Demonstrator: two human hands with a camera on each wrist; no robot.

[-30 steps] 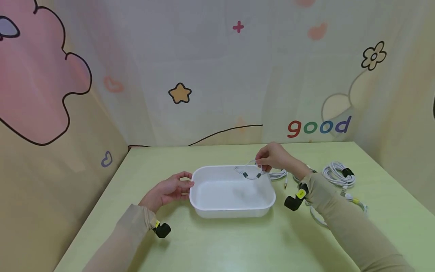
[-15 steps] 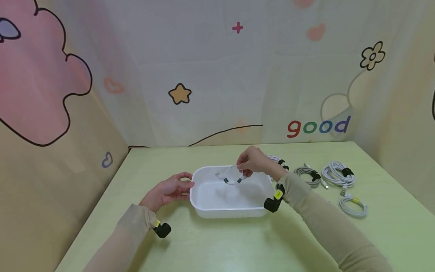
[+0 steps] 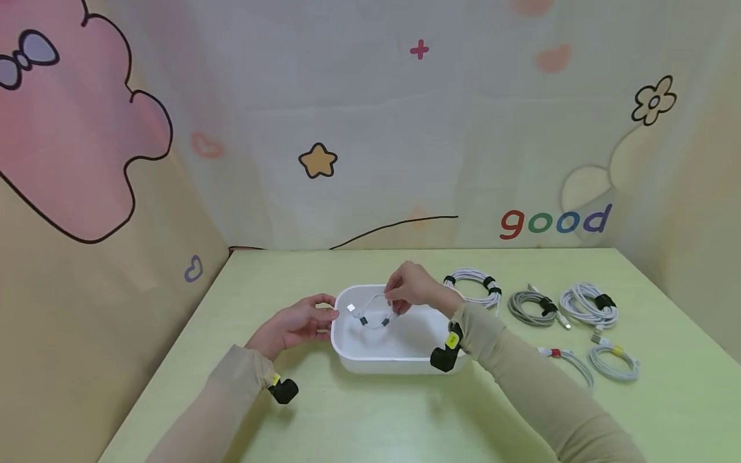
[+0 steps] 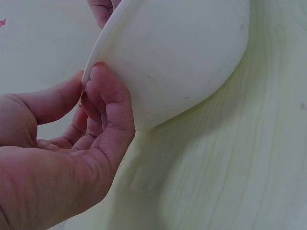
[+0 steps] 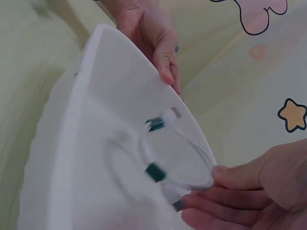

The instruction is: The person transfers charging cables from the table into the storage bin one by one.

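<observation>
Beyond the white basin, far left: a pink figure outlined in black, printed on the pale hanging.
Left hand: at the basin's left end, pinching the rim, thumb on the inner side and fingers against the outer wall; a black wrist piece sits below the cuff.
Basin: upright on the pale tabletop, its right end partly hidden by the other arm.
White cable: a small loop with dark green ties, hanging over the left half of the basin's inside.
Right hand: above the basin, thumb and fingers pinching that loop's edge.
White coil: black-strapped, near the basin's far right corner.
Grey coil: right of the basin, with a black strap.
Red-banded cable: right of the basin's near half, partly covered by the right sleeve.
Thick white coil: farther right of the basin, just beyond the grey one.
Yellow-banded cable: farthest right of the basin, nearer than the thick coil.
</observation>
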